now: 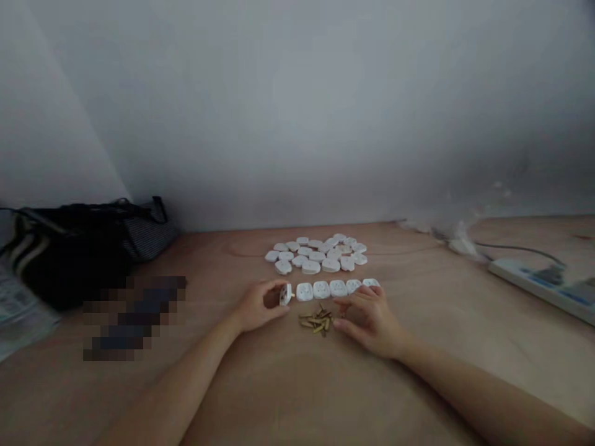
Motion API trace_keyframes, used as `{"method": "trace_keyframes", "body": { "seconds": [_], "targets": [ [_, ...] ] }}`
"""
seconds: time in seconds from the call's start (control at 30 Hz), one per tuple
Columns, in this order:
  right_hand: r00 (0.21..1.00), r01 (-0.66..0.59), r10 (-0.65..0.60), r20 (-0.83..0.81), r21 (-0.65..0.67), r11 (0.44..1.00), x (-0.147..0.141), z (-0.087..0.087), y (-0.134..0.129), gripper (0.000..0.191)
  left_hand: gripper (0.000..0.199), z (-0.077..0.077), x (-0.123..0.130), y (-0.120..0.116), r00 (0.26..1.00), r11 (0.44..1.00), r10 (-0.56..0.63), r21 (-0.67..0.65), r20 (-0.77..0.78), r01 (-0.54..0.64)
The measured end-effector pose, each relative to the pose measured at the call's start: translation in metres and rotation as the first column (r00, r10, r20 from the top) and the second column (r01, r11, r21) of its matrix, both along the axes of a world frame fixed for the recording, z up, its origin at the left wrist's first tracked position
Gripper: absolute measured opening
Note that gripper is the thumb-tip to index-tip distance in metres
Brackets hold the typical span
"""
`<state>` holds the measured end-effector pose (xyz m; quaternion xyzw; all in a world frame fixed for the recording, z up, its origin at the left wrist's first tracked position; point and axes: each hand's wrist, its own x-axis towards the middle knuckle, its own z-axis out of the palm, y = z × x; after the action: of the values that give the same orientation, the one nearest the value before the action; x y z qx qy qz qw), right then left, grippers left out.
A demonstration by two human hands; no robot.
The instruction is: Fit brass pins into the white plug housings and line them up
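Between thumb and fingers, my left hand (261, 305) grips a white plastic socket piece (285, 295), which stands on edge at the left end of a row. A small brass-coloured bit shows at its right side. Several similar white socket pieces (321, 290) lie flat in that row, faces with small holes upward. My right hand (369, 317) hovers over the row's right end, thumb and fingers apart, just right of a small heap of brass strips (317, 321). I see nothing held in it. Its fingers partly cover the row's right-hand pieces.
Behind the row lies a loose cluster of white plastic pieces (316, 255). A black bag (79, 248) and a blurred-out dark object (139, 316) are on the left. To the right are a white power strip (534, 285) with a cable and a clear plastic bag (460, 232).
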<state>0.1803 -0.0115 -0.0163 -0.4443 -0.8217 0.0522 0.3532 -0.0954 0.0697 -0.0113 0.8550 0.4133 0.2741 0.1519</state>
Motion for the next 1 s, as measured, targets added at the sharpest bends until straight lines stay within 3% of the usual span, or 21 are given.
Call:
{"method": "trace_keyframes", "body": {
  "seconds": [0.23, 0.37, 0.47, 0.67, 0.83, 1.0],
  "targets": [
    [1.000, -0.008, 0.008, 0.006, 0.004, 1.000, 0.000, -0.002, 0.001, 0.027, 0.070, 0.007, 0.005, -0.003, 0.995, 0.998, 0.039, 0.059, -0.091, -0.034],
    [1.000, -0.026, 0.026, 0.000, 0.012, 1.000, 0.000, -0.002, 0.000, 0.027, 0.064, 0.026, 0.026, -0.002, 0.934, 0.991, 0.029, 0.135, -0.355, 0.020],
    [1.000, -0.025, 0.025, 0.012, 0.026, 0.999, 0.001, -0.001, -0.001, 0.026, 0.061, 0.034, 0.042, 0.003, 0.907, 0.994, -0.003, 0.101, -0.421, 0.051],
    [1.000, -0.027, 0.028, -0.012, 0.049, 0.998, 0.002, 0.001, -0.002, 0.026, 0.051, 0.041, 0.055, 0.006, 0.898, 0.995, -0.045, 0.056, -0.438, 0.077],
    [1.000, -0.013, 0.013, -0.023, 0.037, 0.999, 0.003, 0.000, -0.001, 0.029, 0.062, 0.058, 0.058, -0.016, 0.921, 0.989, -0.057, 0.101, -0.385, 0.104],
    [0.998, -0.055, 0.055, -0.043, -0.003, 0.998, 0.003, -0.001, -0.001, 0.060, 0.066, 0.050, 0.066, -0.051, 0.931, 0.956, -0.292, -0.036, -0.221, 0.291]
  ]
}}
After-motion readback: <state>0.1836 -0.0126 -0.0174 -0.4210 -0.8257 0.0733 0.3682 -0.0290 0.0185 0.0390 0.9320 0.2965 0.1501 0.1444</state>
